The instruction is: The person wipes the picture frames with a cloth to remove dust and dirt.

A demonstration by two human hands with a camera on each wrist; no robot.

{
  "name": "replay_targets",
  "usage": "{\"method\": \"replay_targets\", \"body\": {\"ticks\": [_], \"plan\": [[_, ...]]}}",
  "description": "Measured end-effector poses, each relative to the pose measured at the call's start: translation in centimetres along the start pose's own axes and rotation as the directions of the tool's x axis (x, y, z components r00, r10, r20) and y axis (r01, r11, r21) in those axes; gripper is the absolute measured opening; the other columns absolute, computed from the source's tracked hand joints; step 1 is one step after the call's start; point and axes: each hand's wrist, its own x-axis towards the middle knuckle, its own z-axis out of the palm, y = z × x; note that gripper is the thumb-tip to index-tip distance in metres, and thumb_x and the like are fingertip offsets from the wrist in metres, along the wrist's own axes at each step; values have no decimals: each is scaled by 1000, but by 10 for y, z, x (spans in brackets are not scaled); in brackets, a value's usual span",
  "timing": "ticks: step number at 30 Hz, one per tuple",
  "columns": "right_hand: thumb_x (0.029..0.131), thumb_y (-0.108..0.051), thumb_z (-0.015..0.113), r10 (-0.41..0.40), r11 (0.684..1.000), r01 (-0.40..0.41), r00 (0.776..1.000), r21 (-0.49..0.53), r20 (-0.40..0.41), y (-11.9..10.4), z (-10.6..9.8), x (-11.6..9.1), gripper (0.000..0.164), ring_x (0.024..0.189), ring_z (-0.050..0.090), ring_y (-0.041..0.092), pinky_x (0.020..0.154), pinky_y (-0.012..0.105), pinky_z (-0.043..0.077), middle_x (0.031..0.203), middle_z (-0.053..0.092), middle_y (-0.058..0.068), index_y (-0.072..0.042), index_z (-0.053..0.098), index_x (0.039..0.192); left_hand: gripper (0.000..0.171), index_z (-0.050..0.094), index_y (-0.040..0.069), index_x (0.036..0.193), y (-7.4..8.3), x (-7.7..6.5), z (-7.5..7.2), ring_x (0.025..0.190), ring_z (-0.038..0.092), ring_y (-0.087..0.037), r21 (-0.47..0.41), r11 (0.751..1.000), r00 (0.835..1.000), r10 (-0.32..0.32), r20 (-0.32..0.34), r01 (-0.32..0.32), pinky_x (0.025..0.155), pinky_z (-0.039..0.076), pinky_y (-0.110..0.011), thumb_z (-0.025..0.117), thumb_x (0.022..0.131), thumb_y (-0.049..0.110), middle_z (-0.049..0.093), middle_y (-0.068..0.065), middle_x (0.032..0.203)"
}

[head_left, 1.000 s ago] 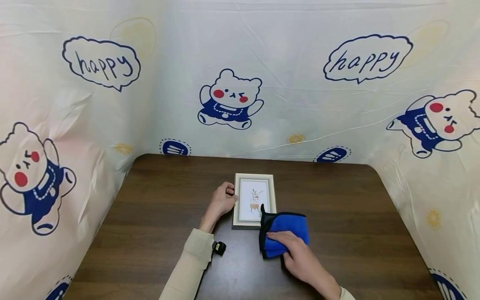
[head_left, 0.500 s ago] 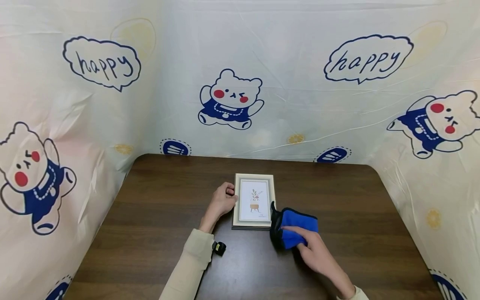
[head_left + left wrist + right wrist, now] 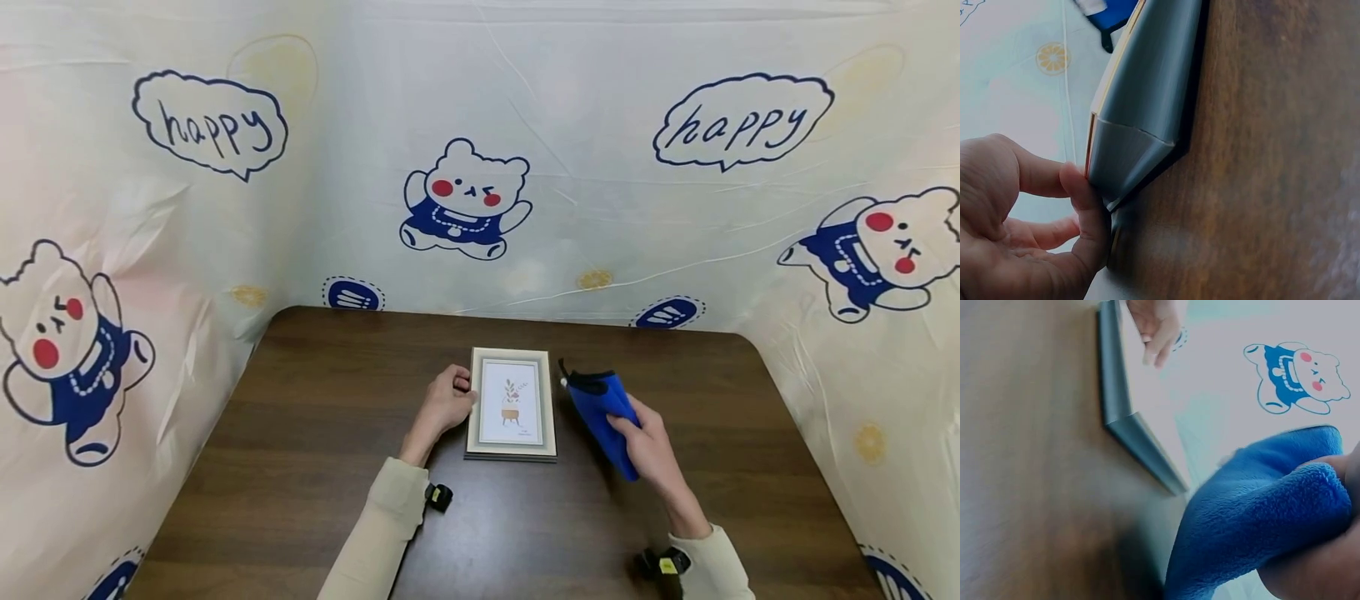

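A cream picture frame (image 3: 477, 421) with a potted-plant print lies face up on the brown table. At its left edge is my left hand (image 3: 446, 398); in the left wrist view the curled thumb and finger of that hand (image 3: 1082, 209) grip the frame's side (image 3: 1141, 94). My right hand (image 3: 651, 446) holds a folded blue cleaning cloth (image 3: 609, 421) with black trim, tilted and just right of the frame, apart from it. Close up, the right wrist view shows the cloth's plush surface (image 3: 1254, 512) bunched between thumb and fingers.
The wooden table (image 3: 322, 400) has rounded far corners. A pale printed curtain (image 3: 585, 108) with bears and "happy" bubbles stands around its back and sides. Black wrist devices show at the left wrist (image 3: 438, 497) and the right wrist (image 3: 663, 564).
My right hand has drawn the cloth off the frame's lower right corner, then right and away, turning it more upright. My left hand and the frame have stayed put.
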Motion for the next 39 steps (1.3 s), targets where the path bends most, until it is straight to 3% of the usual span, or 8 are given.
{"method": "replay_targets", "body": {"ticks": [8, 16, 20, 25, 31, 35, 37, 39], "plan": [[108, -7, 55, -18, 994, 26, 997, 104, -74, -20, 21, 35, 32, 107, 59, 23, 93, 28, 48, 127, 67, 20, -3, 66, 137, 33, 62, 4, 131, 0, -2, -1, 102, 66, -26, -3, 1000, 1000, 3, -7, -3, 85, 56, -39, 69, 98, 8, 64, -13, 118], [108, -3, 52, -149, 976, 161, 985, 150, -88, -41, 46, 67, 38, 114, 60, 30, 98, 36, 46, 135, 67, 19, -6, 64, 144, 33, 62, 4, 130, 0, -4, -4, 101, 65, -26, -1, 1000, 1000, 0, -7, 0, 87, 55, -40, 69, 98, 8, 63, -12, 117], [107, -1, 51, -220, 961, 239, 966, 141, -138, -48, 60, 83, 34, 95, 58, 31, 83, 35, 45, 113, 66, 21, -5, 66, 137, 33, 62, 3, 130, 1, -3, -4, 101, 66, -26, 4, 1000, 1000, 15, -13, -15, 87, 56, -41, 70, 98, 8, 64, -13, 116], [105, 2, 49, -251, 947, 282, 949, 153, -191, -55, 79, 99, 28, 76, 49, 30, 70, 35, 39, 87, 50, 16, -3, 67, 126, 33, 63, 4, 129, 2, -3, -2, 100, 66, -25, 13, 1000, 1000, 24, -17, -23, 88, 55, -41, 70, 97, 9, 65, -12, 115], [104, 1, 50, -272, 945, 301, 940, 129, -205, -66, 94, 119, 25, 80, 52, 29, 72, 37, 41, 90, 56, 14, -4, 68, 120, 32, 64, 2, 126, 3, -3, -2, 98, 67, -26, 3, 999, 999, 46, -18, -46, 88, 55, -43, 71, 95, 7, 66, -13, 112], [102, 1, 49, -336, 933, 353, 924, 71, -183, -66, 101, 131, 34, 77, 56, 32, 70, 37, 44, 92, 61, 18, -5, 68, 130, 30, 64, 1, 123, 2, -2, -2, 96, 68, -25, 2, 998, 998, 61, -24, -61, 87, 56, -42, 71, 94, 6, 67, -13, 110], [100, 4, 50, -395, 917, 399, 909, 1, -134, -62, 105, 135, 47, 82, 61, 34, 74, 40, 49, 107, 69, 22, -5, 64, 143, 30, 64, 1, 123, 2, -2, -2, 95, 69, -24, 4, 998, 997, 66, -27, -66, 87, 55, -41, 71, 94, 6, 67, -12, 109], [97, 7, 50, -456, 888, 452, 889, -83, -36, -56, 109, 137, 55, 98, 68, 35, 84, 43, 54, 129, 70, 25, -2, 57, 151, 30, 64, 1, 123, 2, -2, -2, 95, 69, -24, 5, 998, 998, 64, -27, -64, 87, 55, -41, 71, 94, 6, 67, -12, 109]]}}
